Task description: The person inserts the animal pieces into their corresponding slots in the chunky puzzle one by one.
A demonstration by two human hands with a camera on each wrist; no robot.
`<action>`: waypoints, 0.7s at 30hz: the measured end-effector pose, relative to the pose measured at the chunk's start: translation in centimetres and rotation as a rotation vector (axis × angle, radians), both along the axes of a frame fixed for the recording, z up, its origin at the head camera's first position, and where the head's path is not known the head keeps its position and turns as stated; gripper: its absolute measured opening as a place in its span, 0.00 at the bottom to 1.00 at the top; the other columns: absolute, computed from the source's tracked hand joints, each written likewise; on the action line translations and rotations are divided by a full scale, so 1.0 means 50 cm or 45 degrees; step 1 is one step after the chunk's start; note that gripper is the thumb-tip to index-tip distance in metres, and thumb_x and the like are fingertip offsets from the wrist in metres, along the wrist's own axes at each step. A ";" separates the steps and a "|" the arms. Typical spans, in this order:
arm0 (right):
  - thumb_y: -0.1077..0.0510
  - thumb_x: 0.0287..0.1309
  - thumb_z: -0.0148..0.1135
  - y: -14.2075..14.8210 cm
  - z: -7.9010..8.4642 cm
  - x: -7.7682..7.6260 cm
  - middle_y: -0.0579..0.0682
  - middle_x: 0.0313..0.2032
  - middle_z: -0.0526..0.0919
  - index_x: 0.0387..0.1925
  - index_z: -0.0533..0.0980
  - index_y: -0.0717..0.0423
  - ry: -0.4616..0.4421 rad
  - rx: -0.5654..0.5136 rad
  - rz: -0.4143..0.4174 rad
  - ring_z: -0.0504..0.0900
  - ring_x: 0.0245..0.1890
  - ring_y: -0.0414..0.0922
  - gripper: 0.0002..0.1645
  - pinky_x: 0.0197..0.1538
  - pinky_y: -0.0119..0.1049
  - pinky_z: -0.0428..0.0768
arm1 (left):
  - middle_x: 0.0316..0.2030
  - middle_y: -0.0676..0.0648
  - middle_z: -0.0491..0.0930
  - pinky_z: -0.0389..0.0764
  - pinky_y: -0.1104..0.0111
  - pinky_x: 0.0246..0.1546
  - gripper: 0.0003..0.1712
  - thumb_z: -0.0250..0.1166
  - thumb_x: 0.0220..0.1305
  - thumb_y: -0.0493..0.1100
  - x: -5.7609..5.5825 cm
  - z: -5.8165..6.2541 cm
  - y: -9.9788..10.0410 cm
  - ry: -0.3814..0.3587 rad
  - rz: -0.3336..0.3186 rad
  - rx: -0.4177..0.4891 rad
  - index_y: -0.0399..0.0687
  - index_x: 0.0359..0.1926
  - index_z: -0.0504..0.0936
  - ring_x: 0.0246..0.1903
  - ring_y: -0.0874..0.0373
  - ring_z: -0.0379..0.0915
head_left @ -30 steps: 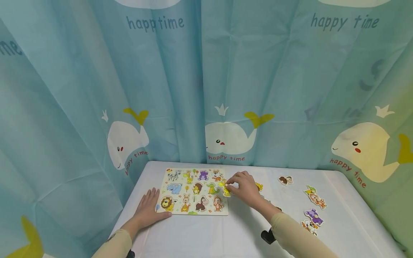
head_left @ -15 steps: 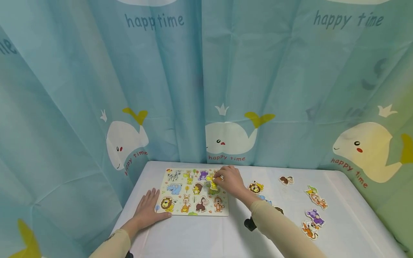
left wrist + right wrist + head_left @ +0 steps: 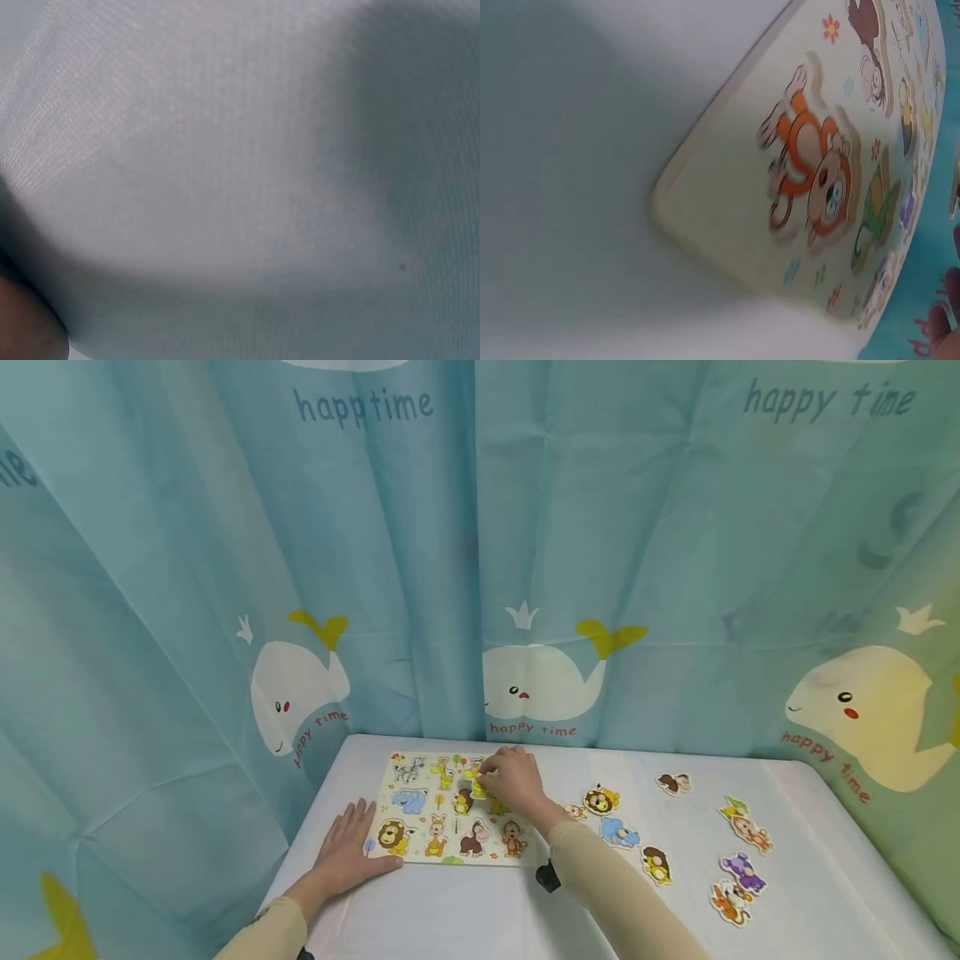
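Your right hand [image 3: 513, 777] pinches the giraffe piece [image 3: 477, 783], apparently unplaced, over the puzzle board [image 3: 720, 202]; your left hand [image 3: 347, 852] rests straight-fingered, empty, beside it. Animal pieces [image 3: 619, 832] lie loose on the tabletop [image 3: 435, 910].

Flat left hand [image 3: 348, 850], curled right hand [image 3: 515, 781]

A big blue curtain [image 3: 592, 527] hangs in soft folds behind a white table [image 3: 442, 906] and around its sides. White whales [image 3: 543, 681] with yellow tails [image 3: 611, 637] and little white crowns [image 3: 522, 616] are printed on it. Red words [image 3: 533, 729] under them say "happy time," and bigger dark words [image 3: 828, 402] up high say it too. The right side looks greener and yellower.
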State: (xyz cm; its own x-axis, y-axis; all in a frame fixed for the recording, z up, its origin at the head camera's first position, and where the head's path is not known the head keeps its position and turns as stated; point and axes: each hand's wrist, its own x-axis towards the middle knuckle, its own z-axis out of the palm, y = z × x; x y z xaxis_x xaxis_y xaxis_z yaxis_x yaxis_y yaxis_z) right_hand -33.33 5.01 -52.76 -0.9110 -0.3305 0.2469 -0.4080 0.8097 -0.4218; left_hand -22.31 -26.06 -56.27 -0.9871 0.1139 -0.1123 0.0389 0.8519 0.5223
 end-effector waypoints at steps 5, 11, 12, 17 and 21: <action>0.49 0.62 0.72 -0.027 -0.007 -0.008 0.42 0.36 0.82 0.32 0.87 0.46 -0.008 0.014 -0.033 0.75 0.45 0.47 0.07 0.48 0.46 0.74 | 0.79 0.29 0.42 0.34 0.42 0.77 0.73 0.72 0.50 0.73 0.000 0.001 -0.002 -0.030 -0.002 -0.019 0.31 0.79 0.48 0.78 0.32 0.31; 0.49 0.63 0.71 -0.057 -0.012 -0.019 0.42 0.34 0.81 0.33 0.87 0.47 0.004 0.004 -0.049 0.74 0.41 0.46 0.07 0.47 0.46 0.73 | 0.78 0.28 0.44 0.36 0.41 0.76 0.72 0.73 0.49 0.71 0.000 -0.007 -0.006 0.012 0.005 -0.015 0.30 0.79 0.50 0.78 0.32 0.33; 0.49 0.64 0.71 -0.061 -0.014 -0.022 0.42 0.34 0.81 0.33 0.87 0.47 -0.001 0.005 -0.053 0.73 0.41 0.46 0.07 0.47 0.45 0.73 | 0.78 0.29 0.44 0.36 0.41 0.76 0.72 0.73 0.49 0.72 -0.001 -0.007 -0.007 0.010 0.005 -0.018 0.31 0.79 0.50 0.78 0.32 0.33; 0.50 0.63 0.71 -0.077 -0.015 -0.027 0.42 0.32 0.79 0.33 0.87 0.47 -0.023 -0.008 -0.051 0.73 0.41 0.47 0.07 0.45 0.45 0.71 | 0.79 0.29 0.43 0.35 0.41 0.76 0.73 0.72 0.49 0.74 -0.004 -0.012 -0.008 0.004 0.000 -0.020 0.31 0.79 0.49 0.78 0.32 0.32; 0.50 0.64 0.71 -0.087 -0.025 -0.030 0.42 0.32 0.78 0.32 0.86 0.46 -0.007 0.006 -0.056 0.73 0.42 0.47 0.07 0.46 0.47 0.73 | 0.79 0.30 0.43 0.36 0.41 0.76 0.72 0.72 0.50 0.74 -0.006 -0.015 -0.007 0.010 -0.001 -0.029 0.32 0.79 0.50 0.78 0.32 0.32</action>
